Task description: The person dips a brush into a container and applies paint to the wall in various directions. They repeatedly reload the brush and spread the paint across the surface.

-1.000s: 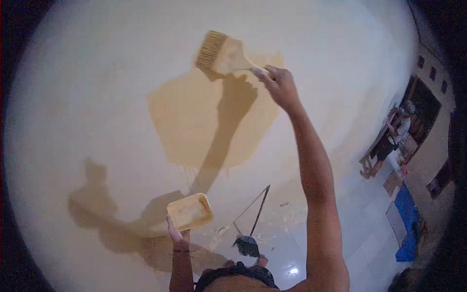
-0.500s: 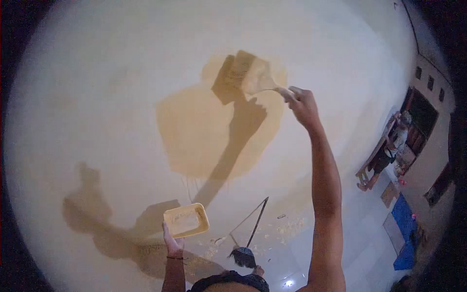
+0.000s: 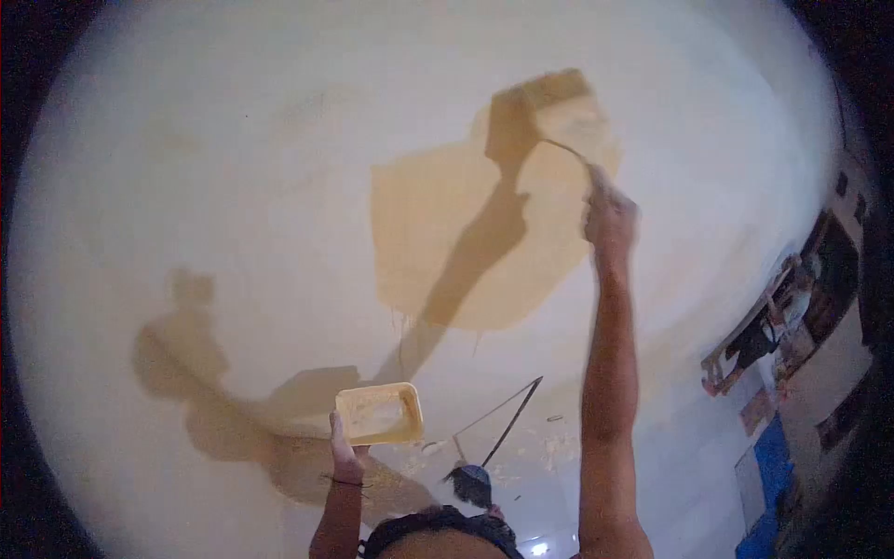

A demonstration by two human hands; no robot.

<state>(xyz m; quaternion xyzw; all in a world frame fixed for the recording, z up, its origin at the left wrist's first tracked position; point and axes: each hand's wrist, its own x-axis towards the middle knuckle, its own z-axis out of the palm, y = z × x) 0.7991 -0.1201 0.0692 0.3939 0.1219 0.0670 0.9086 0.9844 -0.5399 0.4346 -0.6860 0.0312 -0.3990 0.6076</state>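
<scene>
My right hand (image 3: pixel 612 216) is closed around the handle of a wide paintbrush (image 3: pixel 570 116), arm stretched upward. The brush's broad head lies against the upper part of a yellow paint patch (image 3: pixel 410 224) on the pale wall (image 3: pixel 279 186). Lower down, my left hand (image 3: pixel 346 456) grips the left side and underside of a shallow yellow paint tray (image 3: pixel 417 424), which is tilted so that its inside shows. Pale yellow paint coats the tray's floor. Thin drips run below the patch. Shadows of my arm, the brush and the tray fall across the wall.
A long-handled broom (image 3: pixel 473 484) leans at the foot of the wall, near my head's edge. Paint splatters (image 3: pixel 549 452) mark the low area. At right, another person (image 3: pixel 750 335) is near a doorway, and a blue sheet (image 3: pixel 773 466) lies on the tiled floor (image 3: pixel 670 484).
The view has shifted, so the patch and tray sit farther right. My right hand has moved the brush slightly upward over the patch's top. My left hand still holds the tray.
</scene>
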